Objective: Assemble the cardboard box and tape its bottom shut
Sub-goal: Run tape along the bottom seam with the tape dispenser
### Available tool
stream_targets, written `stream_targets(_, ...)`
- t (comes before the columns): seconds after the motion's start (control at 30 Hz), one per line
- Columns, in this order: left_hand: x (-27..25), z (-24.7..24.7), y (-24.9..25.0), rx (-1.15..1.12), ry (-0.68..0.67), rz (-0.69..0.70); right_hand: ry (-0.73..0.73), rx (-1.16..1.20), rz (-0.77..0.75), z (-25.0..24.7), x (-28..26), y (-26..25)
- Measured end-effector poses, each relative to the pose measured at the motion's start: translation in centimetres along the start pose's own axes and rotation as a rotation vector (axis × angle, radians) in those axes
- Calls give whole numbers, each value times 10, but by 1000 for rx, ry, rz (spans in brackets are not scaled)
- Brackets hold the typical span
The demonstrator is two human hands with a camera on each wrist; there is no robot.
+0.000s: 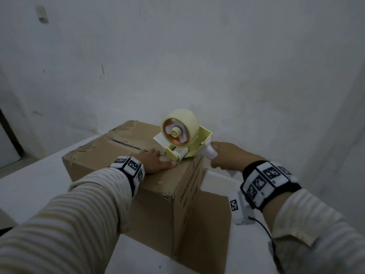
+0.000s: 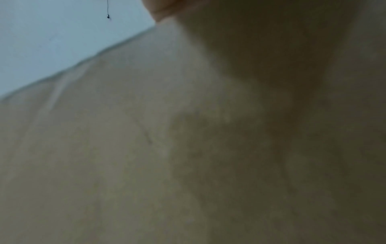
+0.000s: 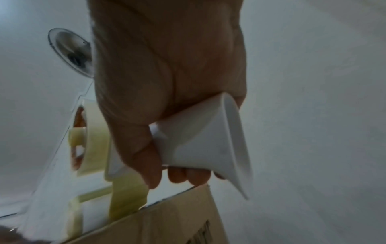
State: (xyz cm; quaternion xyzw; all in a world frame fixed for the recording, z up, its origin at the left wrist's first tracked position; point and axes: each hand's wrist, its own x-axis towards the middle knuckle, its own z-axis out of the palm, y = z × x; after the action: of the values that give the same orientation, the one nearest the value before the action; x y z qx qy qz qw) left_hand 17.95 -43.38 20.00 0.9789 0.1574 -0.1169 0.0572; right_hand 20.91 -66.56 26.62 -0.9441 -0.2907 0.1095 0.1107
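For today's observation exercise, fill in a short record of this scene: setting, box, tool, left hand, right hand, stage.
Setting: white table against a grey wall
Box: cardboard box, flaps folded shut on top
Tool: yellow tape dispenser at the box's near right edge
Left hand: flat on the box top
Right hand: grips the white handle
Stage: taping starting at the seam

— Filling the upper frame? Grey-white wall (image 1: 197, 56), scuffed, carrying a small fixture (image 1: 41, 14) at upper left.
— Lower left? White table (image 1: 29, 184), spreading out. Dark door edge (image 1: 9, 133) showing at far left.
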Motion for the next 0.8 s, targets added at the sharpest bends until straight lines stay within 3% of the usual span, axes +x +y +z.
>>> stream_targets(0.23,-9,-9,14,27,3,-32,57,39,100,-9,-23,28)
stream_targets(0.4,-24,-3,52,-94,-23,248,136,-38,111,0,-21,23)
stream_targets(0.57,-25,4,55,42,36,128,191,30,124,13,-24,24)
stream_targets(0.8,-29,-9,34,9,-12,140,158,103,166,28,-36,46)
